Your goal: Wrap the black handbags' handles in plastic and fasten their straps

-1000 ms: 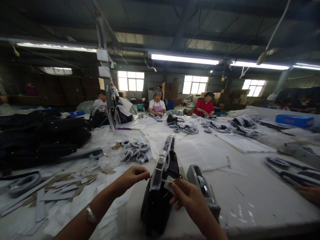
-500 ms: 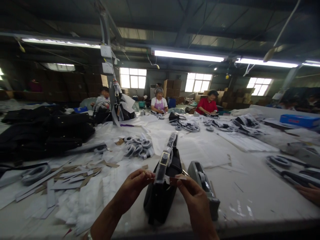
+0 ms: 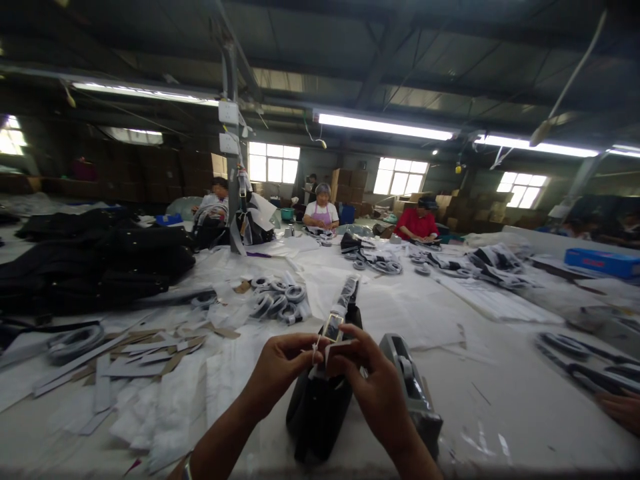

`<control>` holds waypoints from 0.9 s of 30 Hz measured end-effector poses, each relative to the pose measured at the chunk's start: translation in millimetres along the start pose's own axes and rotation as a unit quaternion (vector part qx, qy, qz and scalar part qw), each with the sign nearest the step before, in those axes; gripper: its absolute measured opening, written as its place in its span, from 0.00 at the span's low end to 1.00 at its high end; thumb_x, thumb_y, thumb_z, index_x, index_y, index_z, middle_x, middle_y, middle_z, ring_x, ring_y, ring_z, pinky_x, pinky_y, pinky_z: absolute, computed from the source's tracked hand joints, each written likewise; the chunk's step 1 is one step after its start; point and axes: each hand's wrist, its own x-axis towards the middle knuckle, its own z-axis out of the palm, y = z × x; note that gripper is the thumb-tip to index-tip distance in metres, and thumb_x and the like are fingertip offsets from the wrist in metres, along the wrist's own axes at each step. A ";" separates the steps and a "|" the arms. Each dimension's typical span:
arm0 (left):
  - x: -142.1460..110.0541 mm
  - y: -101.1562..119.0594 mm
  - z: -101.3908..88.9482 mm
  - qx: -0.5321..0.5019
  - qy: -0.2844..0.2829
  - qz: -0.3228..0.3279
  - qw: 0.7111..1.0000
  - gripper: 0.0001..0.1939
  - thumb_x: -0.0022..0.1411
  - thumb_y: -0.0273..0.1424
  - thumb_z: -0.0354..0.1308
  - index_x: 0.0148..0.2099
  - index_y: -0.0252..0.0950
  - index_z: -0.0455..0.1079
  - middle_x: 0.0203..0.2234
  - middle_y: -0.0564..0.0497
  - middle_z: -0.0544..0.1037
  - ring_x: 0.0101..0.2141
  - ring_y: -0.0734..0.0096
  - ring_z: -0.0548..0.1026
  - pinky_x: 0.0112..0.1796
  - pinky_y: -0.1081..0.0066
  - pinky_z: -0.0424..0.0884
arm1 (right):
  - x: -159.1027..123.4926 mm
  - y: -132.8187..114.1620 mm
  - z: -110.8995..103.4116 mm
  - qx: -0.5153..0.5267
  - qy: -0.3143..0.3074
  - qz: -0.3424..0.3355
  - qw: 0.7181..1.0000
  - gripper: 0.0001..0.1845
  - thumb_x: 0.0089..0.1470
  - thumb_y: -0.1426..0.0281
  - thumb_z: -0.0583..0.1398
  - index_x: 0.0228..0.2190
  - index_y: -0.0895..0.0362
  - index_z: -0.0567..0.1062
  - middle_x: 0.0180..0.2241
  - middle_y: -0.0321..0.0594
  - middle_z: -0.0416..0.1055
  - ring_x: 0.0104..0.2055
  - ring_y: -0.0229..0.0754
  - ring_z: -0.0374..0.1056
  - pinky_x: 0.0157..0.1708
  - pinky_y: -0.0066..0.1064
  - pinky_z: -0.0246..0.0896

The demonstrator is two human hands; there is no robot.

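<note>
A black handbag (image 3: 320, 417) stands on the white-covered table in front of me. Its upright strap carries a gold buckle (image 3: 333, 327) and clear and white wrapping (image 3: 346, 297). My left hand (image 3: 286, 363) pinches a thin white strip (image 3: 315, 348) at the strap just below the buckle. On the other side, my right hand (image 3: 369, 367) grips a small brown card piece (image 3: 341, 349), folded against the strap, with its index finger up by the buckle. Fingers partly hide the strap there. Close on the right stands a grey tape dispenser (image 3: 417, 393).
To the left lie cardboard strips (image 3: 145, 353), white wrapping sheets (image 3: 175, 407) and a pile of black bags (image 3: 100, 260). Wrapped strap coils (image 3: 280, 297) are beyond the handbag. Co-workers sit across the table; another person's hand (image 3: 620, 408) shows at the right edge.
My hands have come closer together at the strap. The brown card, held out flat to the right before, is now bent round against the strap. The view has shifted slightly.
</note>
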 end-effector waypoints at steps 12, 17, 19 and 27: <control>-10.1 27.1 8.4 0.259 -0.044 0.183 0.947 0.12 0.60 0.21 0.60 0.44 0.40 0.77 0.36 0.50 0.78 0.38 0.67 0.77 0.40 0.71 0.72 | 9.0 -12.2 -4.0 -0.190 -0.073 -0.045 0.978 0.40 0.50 0.79 0.59 0.62 0.41 0.59 0.35 0.33 0.77 0.36 0.44 0.73 0.40 0.35 0.65; -21.6 21.1 8.2 0.334 -0.030 0.268 0.903 0.16 0.66 0.24 0.53 0.52 0.42 0.74 0.37 0.48 0.78 0.37 0.69 0.77 0.38 0.73 0.74 | 3.2 -18.6 -3.5 0.165 -0.102 0.098 0.976 0.28 0.58 0.67 0.60 0.60 0.48 0.63 0.42 0.38 0.77 0.46 0.43 0.72 0.53 0.37 0.62; -25.7 16.9 8.1 0.329 0.005 0.281 0.901 0.15 0.66 0.25 0.55 0.52 0.43 0.75 0.36 0.49 0.78 0.37 0.69 0.78 0.38 0.72 0.75 | 0.2 -13.8 -1.7 0.225 -0.046 0.132 0.964 0.27 0.58 0.63 0.61 0.58 0.51 0.65 0.40 0.39 0.78 0.44 0.43 0.73 0.52 0.37 0.62; -36.6 16.2 0.5 0.239 0.181 0.169 0.939 0.08 0.60 0.30 0.63 0.43 0.41 0.74 0.31 0.54 0.77 0.31 0.72 0.79 0.31 0.77 0.76 | -12.6 18.4 11.7 0.044 0.088 0.071 0.993 0.25 0.54 0.61 0.65 0.51 0.56 0.70 0.33 0.39 0.79 0.40 0.46 0.74 0.48 0.36 0.64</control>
